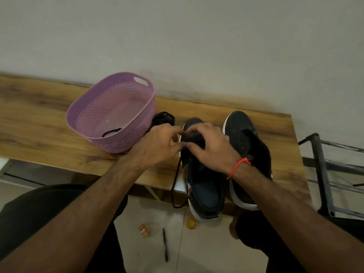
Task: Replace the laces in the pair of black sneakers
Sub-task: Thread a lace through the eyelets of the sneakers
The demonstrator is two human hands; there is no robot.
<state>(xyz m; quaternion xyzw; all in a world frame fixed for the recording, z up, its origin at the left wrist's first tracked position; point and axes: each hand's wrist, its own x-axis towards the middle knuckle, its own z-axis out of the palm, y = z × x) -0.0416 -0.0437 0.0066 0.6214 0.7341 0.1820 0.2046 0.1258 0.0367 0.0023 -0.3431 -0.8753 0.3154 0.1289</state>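
On the wooden surface (49,115), a purple basket (110,113) stands at ten o'clock from the hands, a coiled black lace (164,117) just beside it. A pen (165,245) lies on the floor at six. Two black sneakers (246,154) stand side by side. The left hand (157,144) and right hand (210,148), fingers curled, pinch a black lace end (176,182) over the left sneaker (204,192).

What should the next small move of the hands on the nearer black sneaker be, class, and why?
Probably pull the long black lace further through the eyelet. Both the left hand and right hand work at the front eyelets of the left black sneaker, while most of that lace dangles slack over the edge of the wooden table. The right black sneaker shows bare eyelets, waiting.
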